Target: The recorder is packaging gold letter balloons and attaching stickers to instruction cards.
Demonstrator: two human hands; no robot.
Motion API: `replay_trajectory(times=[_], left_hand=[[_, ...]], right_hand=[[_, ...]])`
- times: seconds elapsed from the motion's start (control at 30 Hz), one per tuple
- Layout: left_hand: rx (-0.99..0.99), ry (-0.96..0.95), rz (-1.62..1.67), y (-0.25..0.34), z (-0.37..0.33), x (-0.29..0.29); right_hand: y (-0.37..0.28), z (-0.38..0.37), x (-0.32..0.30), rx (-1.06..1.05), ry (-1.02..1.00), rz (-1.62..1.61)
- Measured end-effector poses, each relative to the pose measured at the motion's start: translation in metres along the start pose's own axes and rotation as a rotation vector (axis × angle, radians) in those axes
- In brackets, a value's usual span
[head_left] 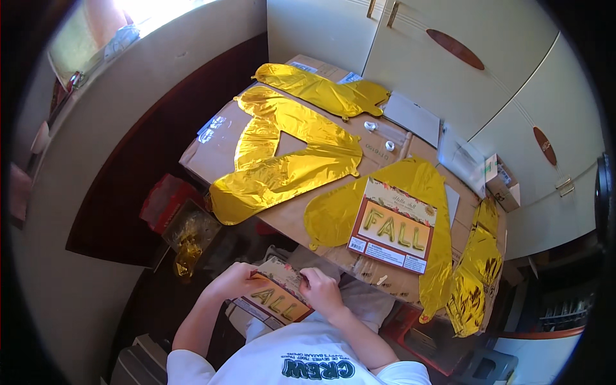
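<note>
Low over my lap is a flat printed balloon package [280, 296], with gold letter shapes on its front. My left hand [237, 281] is closed on its left edge. At its upper right edge my right hand [323, 294] is closed too, fingertips pinching the top part. A matching balloon package [393, 228] lies on the table on top of a flat gold foil letter balloon [333, 215]. Farther left lies a gold foil balloon shaped like an A [295, 168], and behind it another long gold foil balloon [314, 88].
Cardboard [378, 138] covers the tabletop. Folded gold foil [473, 279] hangs at the right edge. Two small white pieces [380, 136] sit near a white board [412, 117] and a small open box [502, 183]. Left of the table stands a red bag [168, 202]; cabinets [462, 64] close the back.
</note>
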State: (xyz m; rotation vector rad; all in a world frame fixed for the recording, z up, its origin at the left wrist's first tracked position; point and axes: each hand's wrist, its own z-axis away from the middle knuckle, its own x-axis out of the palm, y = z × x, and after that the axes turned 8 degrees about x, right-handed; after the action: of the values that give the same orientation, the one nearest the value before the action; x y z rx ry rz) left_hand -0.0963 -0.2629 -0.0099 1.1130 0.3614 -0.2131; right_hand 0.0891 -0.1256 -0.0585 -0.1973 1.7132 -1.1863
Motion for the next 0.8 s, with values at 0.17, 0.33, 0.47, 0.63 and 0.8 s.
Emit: replay_trajectory(times=[0.17,0.33,0.47,0.63,0.8], left_hand=[[-0.017,-0.029,0.024,0.003,0.003,-0.001],[0.049,-0.079,0.07,-0.002,0.008,-0.003],[0.104,-0.087,0.115,-0.005,0.013,-0.004],[0.137,-0.095,0.136,-0.003,0.015,-0.007],[0.132,-0.078,0.155,-0.008,0.018,-0.006]], right_hand=[[0.012,0.002,-0.003,0.204,-0.246,-0.329],[0.022,-0.01,-0.025,0.509,-0.72,-1.036],[0.023,-0.013,-0.032,0.671,-0.907,-1.268],[0.021,-0.012,-0.023,0.694,-0.973,-1.348],[0.032,-0.009,-0.002,0.666,-0.932,-1.461]])
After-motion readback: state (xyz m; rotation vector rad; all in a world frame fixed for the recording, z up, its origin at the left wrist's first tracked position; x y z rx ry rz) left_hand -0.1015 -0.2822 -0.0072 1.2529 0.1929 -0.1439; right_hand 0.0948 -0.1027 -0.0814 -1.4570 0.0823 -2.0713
